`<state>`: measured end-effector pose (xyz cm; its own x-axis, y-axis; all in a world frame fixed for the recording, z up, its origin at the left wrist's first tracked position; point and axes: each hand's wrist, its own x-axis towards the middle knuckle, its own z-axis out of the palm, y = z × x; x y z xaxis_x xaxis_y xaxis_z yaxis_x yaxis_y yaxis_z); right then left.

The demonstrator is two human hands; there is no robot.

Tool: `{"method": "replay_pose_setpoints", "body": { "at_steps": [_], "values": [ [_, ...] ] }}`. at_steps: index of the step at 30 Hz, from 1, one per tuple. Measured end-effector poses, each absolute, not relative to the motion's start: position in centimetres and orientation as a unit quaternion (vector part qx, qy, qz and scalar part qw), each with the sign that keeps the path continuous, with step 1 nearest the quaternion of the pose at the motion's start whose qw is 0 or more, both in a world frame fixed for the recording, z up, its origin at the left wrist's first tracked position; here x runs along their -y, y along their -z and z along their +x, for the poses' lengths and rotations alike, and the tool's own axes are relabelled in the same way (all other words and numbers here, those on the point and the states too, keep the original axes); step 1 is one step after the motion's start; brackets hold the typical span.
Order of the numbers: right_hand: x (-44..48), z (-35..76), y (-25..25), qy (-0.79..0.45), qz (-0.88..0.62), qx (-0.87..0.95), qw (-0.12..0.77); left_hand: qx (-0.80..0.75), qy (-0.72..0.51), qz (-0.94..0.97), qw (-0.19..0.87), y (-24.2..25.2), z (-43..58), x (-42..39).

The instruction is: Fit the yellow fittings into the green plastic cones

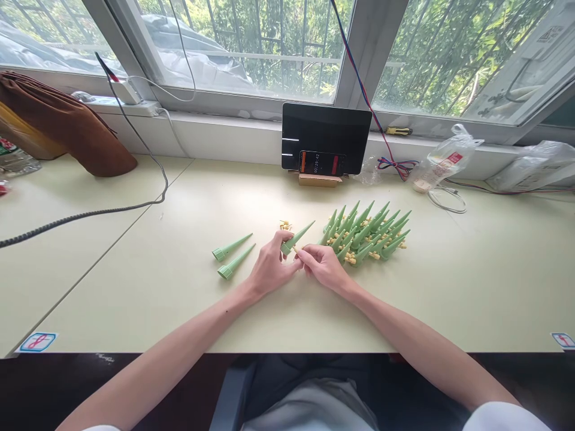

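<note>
My left hand (275, 263) is closed around the wide end of a green cone (299, 236), whose tip points up and to the right. My right hand (324, 264) pinches a small yellow piece (295, 249) against the side of that cone. Two loose green cones (232, 246) (237, 262) lie on the table left of my left hand. Just beyond my hands is a small heap of yellow pieces (286, 225). To the right, several green cones with yellow pieces on them stand in a tight cluster (366, 233).
A black tablet (327, 129) and a phone showing a timer (321, 163) lean on a small stand at the back. A black cable (90, 214) crosses the table's left side. Plastic bags (444, 161) and a white cable (451, 200) lie at the back right.
</note>
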<state>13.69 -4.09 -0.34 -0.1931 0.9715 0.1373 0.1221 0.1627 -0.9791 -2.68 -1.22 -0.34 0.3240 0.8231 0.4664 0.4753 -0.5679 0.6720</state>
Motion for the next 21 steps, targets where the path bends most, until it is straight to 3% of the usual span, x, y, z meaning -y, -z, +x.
{"method": "replay_pose_setpoints", "body": {
  "at_steps": [21],
  "values": [
    [4.54,13.52,0.37,-0.418,-0.469,0.63,0.457,-0.397,-0.399,0.802,0.2,0.71,-2.7,1.31]
  ]
}}
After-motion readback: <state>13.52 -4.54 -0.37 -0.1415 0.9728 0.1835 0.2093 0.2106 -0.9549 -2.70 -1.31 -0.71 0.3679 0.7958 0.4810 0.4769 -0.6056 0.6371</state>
